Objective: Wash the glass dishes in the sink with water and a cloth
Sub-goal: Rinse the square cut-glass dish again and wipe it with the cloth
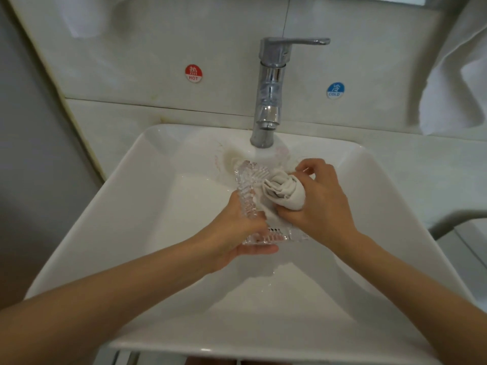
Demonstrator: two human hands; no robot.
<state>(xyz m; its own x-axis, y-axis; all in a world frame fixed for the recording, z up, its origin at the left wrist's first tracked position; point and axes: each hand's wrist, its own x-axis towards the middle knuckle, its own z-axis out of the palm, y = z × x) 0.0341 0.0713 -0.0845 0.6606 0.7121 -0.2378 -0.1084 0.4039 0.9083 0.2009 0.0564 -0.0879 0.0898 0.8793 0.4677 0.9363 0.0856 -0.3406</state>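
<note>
Head view: left hand (237,233) gripped cut-glass dish (66,204) at near-left corner, fingers closed on ribbed rim, dish held tilted above white sink (126,206) basin, below tap (268,93). Right hand (319,201) held bunched white cloth (283,192), fingers closed around it, cloth pressed into dish interior. Second dish lay in basin under spout, partly hidden. Red HOT sticker (193,73) and blue COLD sticker (335,90) sat on wall either side of tap.
</note>
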